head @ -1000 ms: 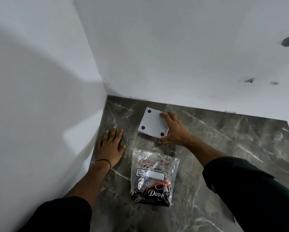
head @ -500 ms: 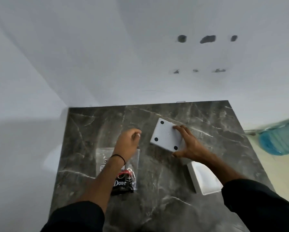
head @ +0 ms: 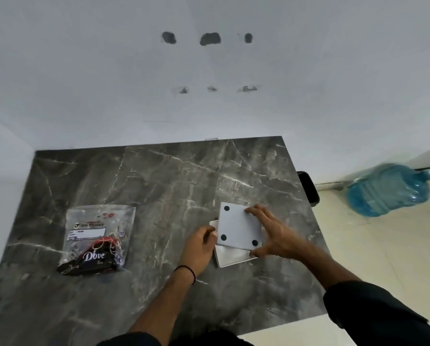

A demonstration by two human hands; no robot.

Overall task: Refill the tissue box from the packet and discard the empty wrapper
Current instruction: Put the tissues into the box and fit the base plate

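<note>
A white square panel (head: 238,227) with black round feet at its corners is in my right hand (head: 275,236), gripped by its right edge. It hovers tilted over a white open box (head: 230,258) lying on the dark marble table (head: 159,191). My left hand (head: 200,242) curls against the box's left edge, just below the panel's left side. A clear plastic packet (head: 96,238) with a white label and a dark "Dove" print lies flat at the table's left, apart from both hands.
White walls border the table at the back and left. A blue water jug (head: 388,189) lies on the tiled floor to the right. A dark object (head: 308,187) sticks out beside the table's right edge.
My right hand carried the white panel right and nearer, over the white box. My left hand left the packet and came to the box's left edge. The view swung right.
</note>
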